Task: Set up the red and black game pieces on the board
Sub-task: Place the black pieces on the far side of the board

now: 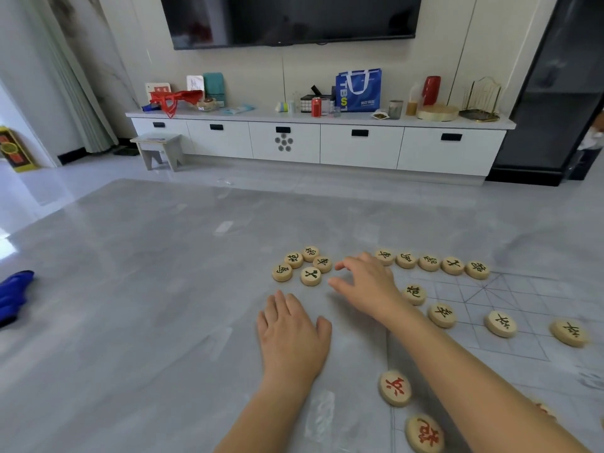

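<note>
A thin see-through board (pixel 510 289) with grey grid lines lies on the grey table at the right. Several round wooden pieces with black characters stand along its far edge (pixel 429 263) and on inner points (pixel 500 323). A loose cluster of black-marked pieces (pixel 302 264) sits off the board to the left. Two red-marked pieces (pixel 394 387) lie near the board's left edge, close to me. My right hand (pixel 366 282) hovers just right of the cluster, fingers spread and holding nothing. My left hand (pixel 291 335) rests flat on the table below the cluster.
A blue cloth (pixel 13 294) lies at the table's left edge. Beyond the table stand a small stool (pixel 158 148) and a long white cabinet (pixel 320 142) with bags, cans and jars on top, under a wall television (pixel 287 18).
</note>
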A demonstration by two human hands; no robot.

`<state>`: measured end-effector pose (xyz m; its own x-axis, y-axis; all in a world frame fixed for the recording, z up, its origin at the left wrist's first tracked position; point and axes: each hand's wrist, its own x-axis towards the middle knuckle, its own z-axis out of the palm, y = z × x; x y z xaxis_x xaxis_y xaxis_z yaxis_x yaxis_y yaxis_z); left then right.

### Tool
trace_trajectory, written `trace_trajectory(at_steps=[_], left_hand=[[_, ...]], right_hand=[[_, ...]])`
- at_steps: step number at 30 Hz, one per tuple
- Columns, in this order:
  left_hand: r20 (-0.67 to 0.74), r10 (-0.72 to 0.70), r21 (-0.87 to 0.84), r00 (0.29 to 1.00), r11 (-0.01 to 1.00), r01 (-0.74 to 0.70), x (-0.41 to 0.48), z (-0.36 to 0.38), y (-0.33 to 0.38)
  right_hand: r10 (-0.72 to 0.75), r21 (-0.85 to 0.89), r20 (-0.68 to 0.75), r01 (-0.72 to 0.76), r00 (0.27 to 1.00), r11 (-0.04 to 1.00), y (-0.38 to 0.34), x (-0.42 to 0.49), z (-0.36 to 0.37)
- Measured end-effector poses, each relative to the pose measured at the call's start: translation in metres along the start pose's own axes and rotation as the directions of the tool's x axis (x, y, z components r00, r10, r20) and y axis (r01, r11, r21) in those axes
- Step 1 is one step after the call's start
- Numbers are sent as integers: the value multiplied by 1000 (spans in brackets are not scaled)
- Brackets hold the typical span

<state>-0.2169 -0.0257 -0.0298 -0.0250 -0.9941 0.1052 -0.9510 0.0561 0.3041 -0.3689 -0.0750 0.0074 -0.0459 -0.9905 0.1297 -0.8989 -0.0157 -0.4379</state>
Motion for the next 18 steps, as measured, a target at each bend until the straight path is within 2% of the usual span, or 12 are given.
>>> trace_trajectory(at_steps=[1, 3, 6, 9, 14, 18], left_hand=[[76, -33, 13, 997, 999, 32, 0, -3, 1], [131, -55, 19, 990, 998, 53, 1, -7, 3], [129, -63, 56, 990, 997, 56, 1, -3, 4], [56, -74, 61, 996, 996, 70, 1, 3, 2], [73, -26, 104, 997, 994, 19, 4, 4, 1], [123, -52, 52, 991, 998, 46, 3, 3, 1]], right_hand=[[-18, -4, 8, 18, 1000, 1000, -8, 6, 4], [-33, -15, 4, 33, 999, 999, -21, 17, 10], [-28, -37, 7, 28, 1000, 999, -36, 36, 17], [-31, -69, 29, 33, 999, 997, -46, 52, 25], [8, -153, 85, 5, 996, 988, -54, 69, 38], [-2, -147, 37, 7, 999, 989, -53, 70, 41]])
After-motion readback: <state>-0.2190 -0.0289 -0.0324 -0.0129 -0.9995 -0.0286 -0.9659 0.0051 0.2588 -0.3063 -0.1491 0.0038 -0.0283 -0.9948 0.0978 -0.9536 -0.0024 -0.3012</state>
